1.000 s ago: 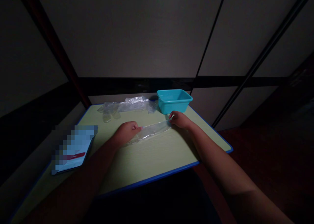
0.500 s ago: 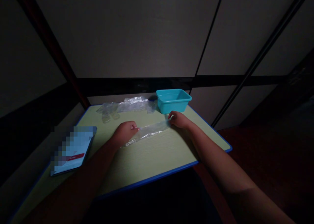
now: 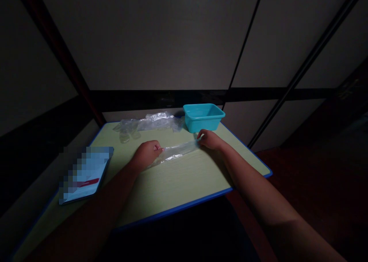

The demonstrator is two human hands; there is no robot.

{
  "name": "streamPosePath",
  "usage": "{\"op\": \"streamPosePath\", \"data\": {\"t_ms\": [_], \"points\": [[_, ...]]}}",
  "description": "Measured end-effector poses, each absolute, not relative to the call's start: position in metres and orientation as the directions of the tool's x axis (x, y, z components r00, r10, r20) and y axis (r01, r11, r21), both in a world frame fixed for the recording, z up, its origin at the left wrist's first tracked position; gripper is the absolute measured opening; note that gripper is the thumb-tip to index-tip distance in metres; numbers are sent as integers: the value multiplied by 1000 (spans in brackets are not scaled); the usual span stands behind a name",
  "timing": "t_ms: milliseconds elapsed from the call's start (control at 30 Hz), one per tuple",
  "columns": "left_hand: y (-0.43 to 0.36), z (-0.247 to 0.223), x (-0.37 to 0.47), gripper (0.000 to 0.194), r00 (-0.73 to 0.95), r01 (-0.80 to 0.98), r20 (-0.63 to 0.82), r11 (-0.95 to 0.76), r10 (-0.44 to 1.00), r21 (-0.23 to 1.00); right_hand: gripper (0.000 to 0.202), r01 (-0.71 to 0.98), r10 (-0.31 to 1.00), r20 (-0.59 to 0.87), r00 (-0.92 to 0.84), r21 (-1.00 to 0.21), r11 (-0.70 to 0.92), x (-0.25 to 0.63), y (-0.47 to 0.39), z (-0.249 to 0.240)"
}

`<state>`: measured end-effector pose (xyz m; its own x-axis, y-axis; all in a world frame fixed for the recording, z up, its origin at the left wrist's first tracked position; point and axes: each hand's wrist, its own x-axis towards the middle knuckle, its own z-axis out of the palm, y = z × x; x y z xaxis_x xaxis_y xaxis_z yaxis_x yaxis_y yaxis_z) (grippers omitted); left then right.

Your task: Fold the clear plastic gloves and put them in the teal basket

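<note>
A clear plastic bag [image 3: 178, 151] is stretched between my two hands, low over the table. My left hand [image 3: 147, 153] pinches its left end between thumb and fingers. At the other end, my right hand [image 3: 209, 139] grips the plastic in closed fingertips, just in front of the turquoise basin [image 3: 204, 118]. The strip looks narrow, with a shiny crease along it. Behind my left hand, more crumpled clear plastic [image 3: 155, 122] lies along the far edge of the table.
The pale table [image 3: 172, 189] has a blue rim. A tablet or booklet with a partly blurred surface [image 3: 86, 177] lies at its left, beside my left forearm. Dark-framed panels [image 3: 161, 40] rise directly behind the table.
The plastic between my hands has become narrower, its lower edge drawn up towards the hands. Both hands stay in nearly the same place, still gripping it.
</note>
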<state>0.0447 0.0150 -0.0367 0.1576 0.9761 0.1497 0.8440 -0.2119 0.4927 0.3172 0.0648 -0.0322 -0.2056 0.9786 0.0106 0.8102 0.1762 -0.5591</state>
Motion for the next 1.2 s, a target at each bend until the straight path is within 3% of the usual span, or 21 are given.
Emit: {"op": "streamPosePath", "data": {"t_ms": [233, 633, 1200], "points": [[15, -37, 46, 18, 149, 865, 152, -203, 977, 459, 20, 828, 971, 28, -237, -517, 216, 317, 63, -29], [16, -38, 49, 17, 147, 891, 138, -192, 979, 410, 21, 903, 951, 88, -295, -299, 308, 314, 59, -30], [16, -41, 48, 18, 172, 908, 165, -221, 971, 357, 21, 914, 949, 82, -303, -258, 314, 313, 55, -28]]}}
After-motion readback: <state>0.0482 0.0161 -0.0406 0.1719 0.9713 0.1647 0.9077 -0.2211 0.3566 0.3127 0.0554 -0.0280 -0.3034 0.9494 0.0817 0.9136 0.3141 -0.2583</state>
